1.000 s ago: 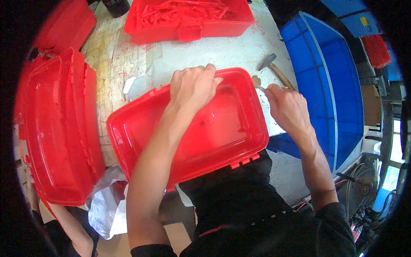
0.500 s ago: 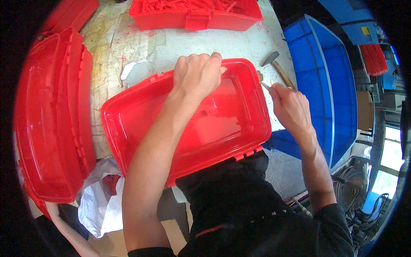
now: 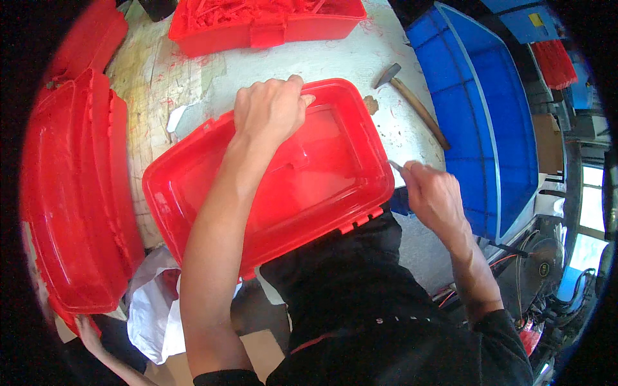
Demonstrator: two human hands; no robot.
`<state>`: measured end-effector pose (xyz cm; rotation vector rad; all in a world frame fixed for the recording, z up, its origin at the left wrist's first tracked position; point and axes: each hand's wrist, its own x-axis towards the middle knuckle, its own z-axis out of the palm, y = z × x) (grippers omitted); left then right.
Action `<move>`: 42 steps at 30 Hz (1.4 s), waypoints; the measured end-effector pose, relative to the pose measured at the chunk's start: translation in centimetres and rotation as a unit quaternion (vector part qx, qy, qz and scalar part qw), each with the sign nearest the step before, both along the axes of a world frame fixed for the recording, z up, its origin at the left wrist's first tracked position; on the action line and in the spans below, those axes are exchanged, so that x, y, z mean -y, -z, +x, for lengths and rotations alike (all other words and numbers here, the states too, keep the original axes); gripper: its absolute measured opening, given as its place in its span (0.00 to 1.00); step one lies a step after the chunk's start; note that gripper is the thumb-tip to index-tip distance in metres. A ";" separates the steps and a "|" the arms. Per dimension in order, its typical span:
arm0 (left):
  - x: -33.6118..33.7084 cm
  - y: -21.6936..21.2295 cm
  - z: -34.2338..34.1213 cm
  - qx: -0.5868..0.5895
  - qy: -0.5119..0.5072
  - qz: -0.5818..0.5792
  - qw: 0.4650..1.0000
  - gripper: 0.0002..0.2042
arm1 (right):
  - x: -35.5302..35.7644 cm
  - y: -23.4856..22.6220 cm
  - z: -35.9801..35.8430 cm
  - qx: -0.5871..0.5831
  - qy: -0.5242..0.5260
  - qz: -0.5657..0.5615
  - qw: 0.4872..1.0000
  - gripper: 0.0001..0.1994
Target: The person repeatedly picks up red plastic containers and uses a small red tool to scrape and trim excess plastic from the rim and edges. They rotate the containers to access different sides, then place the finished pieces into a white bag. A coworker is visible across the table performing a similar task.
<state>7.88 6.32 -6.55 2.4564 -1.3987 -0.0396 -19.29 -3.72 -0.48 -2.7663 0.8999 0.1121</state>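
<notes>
A shallow red plastic lid or tray (image 3: pixel 309 186) lies tilted in front of me, its hollow side up and its hinge tabs along the near edge. My left hand (image 3: pixel 270 110) is closed over the far rim and grips it. Beside the right rim, my right hand (image 3: pixel 434 196) is closed round a small knife-like tool (image 3: pixel 396 166). Only the thin tip of that tool shows, at or very close to the rim. The fist hides its handle.
A hammer (image 3: pixel 418 110) with a wooden handle lies on the worn table (image 3: pixel 238 71), left of a tall blue crate (image 3: pixel 492 122). A red box (image 3: pixel 267 35) of red scraps sits far off. Red shells (image 3: pixel 71 193) stack left, above another person's hand (image 3: pixel 89 331) and a white bag (image 3: pixel 154 309).
My right hand has moved down along the right rim with the tool. The view has shifted a little; my left hand still holds the far rim.
</notes>
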 end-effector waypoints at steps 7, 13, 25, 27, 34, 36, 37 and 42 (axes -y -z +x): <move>0.3 -0.3 0.2 -0.002 0.000 0.024 1.000 0.18 | -0.6 -1.8 -4.5 0.010 0.001 0.097 0.995 0.07; 0.5 -0.6 -0.1 0.002 -0.017 0.078 0.997 0.19 | 0.9 0.9 -0.8 0.151 -0.056 0.172 0.972 0.14; -16.4 -2.7 7.5 -0.367 -0.332 -0.143 0.857 0.21 | 7.9 5.3 -5.6 0.345 0.162 0.305 0.873 0.10; -20.6 -2.3 3.4 -0.461 -0.386 -0.192 0.776 0.18 | 6.8 6.6 -6.9 0.329 0.174 0.344 0.862 0.11; -16.4 -9.7 -5.1 -0.337 -0.204 0.084 0.915 0.16 | 4.6 6.4 -4.3 0.289 0.149 0.463 0.824 0.14; -9.8 -8.8 -3.2 -0.080 -0.131 -0.087 0.984 0.18 | 5.6 6.0 -1.2 0.273 0.146 0.469 0.827 0.15; -6.8 -7.8 -1.6 0.045 -0.031 -0.149 0.987 0.19 | 6.2 6.1 0.5 0.270 0.150 0.475 0.824 0.15; 1.2 -2.3 3.0 0.083 -0.010 -0.049 0.995 0.22 | 7.6 7.5 5.5 0.278 0.138 0.484 0.818 0.17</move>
